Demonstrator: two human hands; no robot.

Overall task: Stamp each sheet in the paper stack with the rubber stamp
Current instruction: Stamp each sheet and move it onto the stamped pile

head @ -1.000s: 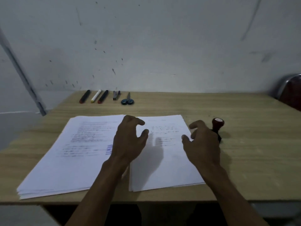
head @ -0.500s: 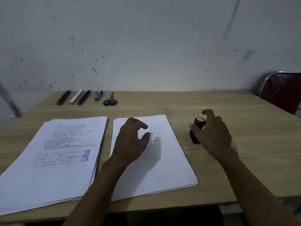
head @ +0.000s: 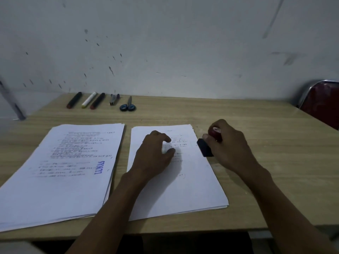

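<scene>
the right hand (head: 232, 149) curls its fingers round the red-handled black-based rubber stamp (head: 208, 146); the left hand (head: 153, 156), fingers loosely bent, presses fingertips on the white paper stack (head: 192, 189).

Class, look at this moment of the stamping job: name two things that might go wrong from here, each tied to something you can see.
1. The right hand holds the rubber stamp tilted at the right stack's edge; pressed like that, it may print partly or smudge.
2. The left hand rests only lightly on the top sheet; the sheet could slide, leaving a crooked mark unlike the clean LUNAS stamp on the left stack.
</scene>
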